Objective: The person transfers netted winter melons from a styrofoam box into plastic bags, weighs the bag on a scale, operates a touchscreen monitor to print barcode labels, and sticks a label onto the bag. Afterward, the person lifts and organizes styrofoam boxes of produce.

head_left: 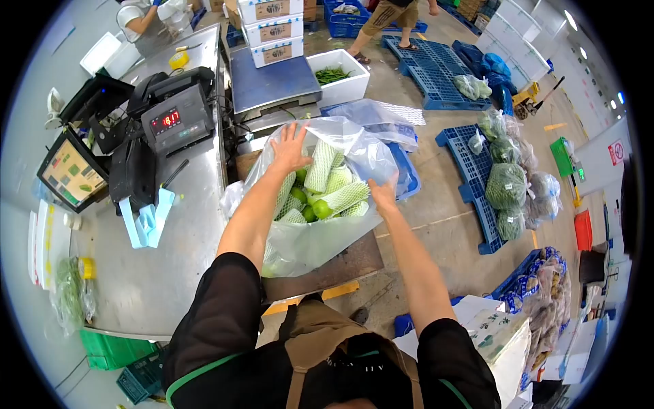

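A large clear plastic bag (300, 238) stands wide open in front of me. Inside it lie several green vegetables (335, 199) in white foam netting, with round green fruits (308, 213) among them. My left hand (291, 146) rests on the bag's far left rim with its fingers spread. At the right rim, my right hand (383, 192) is closed on the edge of the plastic, its fingers partly hidden by the bag.
A steel table (136, 286) with a lit scale display (167, 120) is on the left. Beyond the bag are a platform scale (269, 82) and a white box (364, 85) of green vegetables. Blue pallets (470, 153) stand right; people are farther off.
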### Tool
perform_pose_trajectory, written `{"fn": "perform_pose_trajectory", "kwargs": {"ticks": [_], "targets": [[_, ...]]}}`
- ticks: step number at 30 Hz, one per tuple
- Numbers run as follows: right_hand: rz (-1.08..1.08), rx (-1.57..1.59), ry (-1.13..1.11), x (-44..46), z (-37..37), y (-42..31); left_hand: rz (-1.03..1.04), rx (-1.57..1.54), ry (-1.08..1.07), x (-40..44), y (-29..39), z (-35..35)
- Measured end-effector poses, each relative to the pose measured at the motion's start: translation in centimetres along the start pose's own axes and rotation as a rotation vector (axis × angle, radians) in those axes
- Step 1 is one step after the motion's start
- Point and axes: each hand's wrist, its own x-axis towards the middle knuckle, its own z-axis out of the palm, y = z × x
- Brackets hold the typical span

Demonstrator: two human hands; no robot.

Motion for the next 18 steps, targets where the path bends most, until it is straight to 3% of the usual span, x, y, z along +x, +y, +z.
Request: {"fn": "perform_pose_trajectory", "kwargs": {"ticks": [2, 6, 9, 12, 13, 15, 16, 18], "targets": [[-0.125, -0.099, 0.033, -0.1, -1.1, 0.5, 0.005, 0.021, -0.011, -1.2, 0.2, 0.3], [-0.069, -0.133, -0.298, -3.9, -6.5, -7.8, 0.073, 0.051, -0.040, -1.8, 1.3, 1.6], [-0.118, -0.340, -0.447, -5.5, -10.4, -11.4, 0.148, 0.026, -0.099, -1.6, 2.0, 2.6], [-0.349, -0.376, -0.621, -7.9, -17.6, -13.3, 0.314, -0.126, -0.090, -0.3, -0.3, 6.0], [-0.509, -0.395, -0.623, -9.7, -20.9, -14.2, 0.300, -0.123, -0.142, -0.8, 0.3, 5.2], [-0.496, -0.377, -0.615, -14.4, -29.2, -15.6, 0.425, -0.107, -0.277, 0.7, 0.9, 4.8], [-0.450, -0.414, -0.518, -17.3, -33.6, -15.8, 0.522, 0.015, -0.358, 1.2, 2.2, 3.9], [-0.285, -0.465, -0.297, -24.0, -42.2, -14.1, 0.619, -0.028, -0.420, 0.3, 8.0, 0.5]]}}
